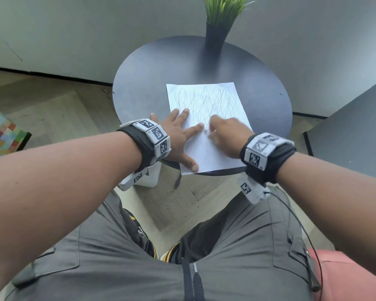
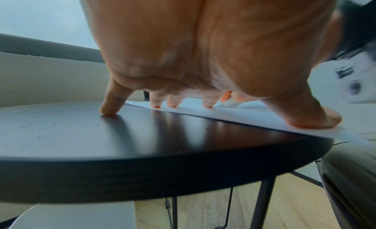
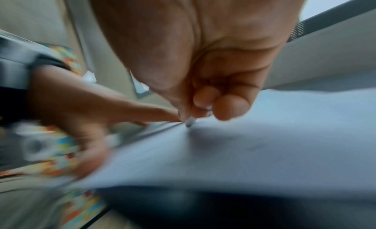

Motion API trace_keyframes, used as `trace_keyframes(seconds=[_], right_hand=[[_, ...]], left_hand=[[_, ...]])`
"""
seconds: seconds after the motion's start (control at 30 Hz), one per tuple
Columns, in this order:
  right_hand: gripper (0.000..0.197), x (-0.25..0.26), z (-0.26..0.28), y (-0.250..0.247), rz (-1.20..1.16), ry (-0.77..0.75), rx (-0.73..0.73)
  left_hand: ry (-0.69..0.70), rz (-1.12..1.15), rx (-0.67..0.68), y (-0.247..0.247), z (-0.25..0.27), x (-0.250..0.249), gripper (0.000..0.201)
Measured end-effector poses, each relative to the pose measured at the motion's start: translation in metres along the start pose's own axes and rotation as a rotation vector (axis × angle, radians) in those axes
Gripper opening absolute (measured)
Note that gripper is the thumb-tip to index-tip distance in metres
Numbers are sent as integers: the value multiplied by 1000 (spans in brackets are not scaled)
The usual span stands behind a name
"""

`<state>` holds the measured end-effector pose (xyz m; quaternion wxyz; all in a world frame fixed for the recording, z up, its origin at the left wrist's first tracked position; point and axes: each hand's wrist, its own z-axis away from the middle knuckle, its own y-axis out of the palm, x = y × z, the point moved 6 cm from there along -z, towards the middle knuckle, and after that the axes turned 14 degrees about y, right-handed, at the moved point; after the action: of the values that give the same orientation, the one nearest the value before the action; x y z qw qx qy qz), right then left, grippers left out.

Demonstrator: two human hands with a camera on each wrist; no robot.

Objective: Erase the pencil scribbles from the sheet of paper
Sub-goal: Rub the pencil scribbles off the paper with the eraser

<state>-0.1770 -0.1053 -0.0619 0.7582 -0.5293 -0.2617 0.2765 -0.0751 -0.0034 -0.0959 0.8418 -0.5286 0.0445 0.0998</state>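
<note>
A white sheet of paper (image 1: 208, 124) covered in grey pencil scribbles lies on the round dark table (image 1: 152, 79). My left hand (image 1: 178, 135) lies flat with spread fingers on the sheet's left edge, thumb near the front corner and little finger on the table. My right hand (image 1: 224, 135), blurred, has its fingers curled round a small white eraser (image 3: 190, 121), whose tip touches the paper (image 3: 264, 144) near the left index finger. From the left wrist the straight fingers (image 2: 156, 102) press the paper (image 2: 254, 118), with the eraser (image 2: 230, 102) beyond them.
A tall dark vase (image 1: 214, 38) with green grass stands at the table's back edge. A grey surface (image 1: 354, 135) sits to the right, a colourful chequered thing (image 1: 2, 133) on the floor to the left. My knees are just below the table's front edge.
</note>
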Motion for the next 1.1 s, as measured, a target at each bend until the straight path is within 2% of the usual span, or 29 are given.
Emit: trace_keyframes(seconds=[0.1,0.13,0.23,0.27,0.33,0.4,0.43,0.47,0.57,0.6,0.63,0.73,0.8,0.87,0.9,0.97,1.03,1.1], right_hand=[[13,34,32,26,52,-284,114],[12,31,29,23,50,-279,114],[23,-6,-4,-3,-24,27,8],[23,-12,-7,-5,-27,73,-15],[13,5,7,5,36,-49,-8],[14,26,35,23,82,-267,94],[14,27,42,24,103,-321,143],[17,23,41,21,109,-322,152],[24,-5,16,1,17,-88,26],[23,-7,16,0,9,-58,-9],[19,-1,23,4,39,-101,-15],[4,21,53,28,111,-312,136],[12,10,47,21,110,-268,144],[25,-11,27,6,24,-86,70],[26,-15,26,4,4,-49,38],[18,-2,41,14,48,-139,41],[9,16,61,31,80,-283,137],[10,9,50,26,68,-246,115]], left_hand=[[6,3,-5,1,0,0,127],[6,4,-4,1,0,-1,127],[-2,-2,0,1,0,0,128],[-4,-3,2,1,0,0,129],[-1,-6,-1,1,0,1,129],[7,-9,-3,1,1,-1,127],[7,-9,-6,0,1,-1,126],[6,-6,-2,0,1,-1,126],[-2,-5,6,0,0,-1,128],[-5,-8,6,0,1,0,129],[-5,-12,5,0,1,0,129],[-2,-26,1,1,1,-1,127],[-4,-23,-3,0,0,-1,128],[-8,-14,-1,0,1,-1,129],[-10,-14,-1,0,1,-1,129],[-9,-22,0,0,1,0,129],[-10,-30,6,0,1,-1,130],[-9,-35,6,-1,1,-1,130]])
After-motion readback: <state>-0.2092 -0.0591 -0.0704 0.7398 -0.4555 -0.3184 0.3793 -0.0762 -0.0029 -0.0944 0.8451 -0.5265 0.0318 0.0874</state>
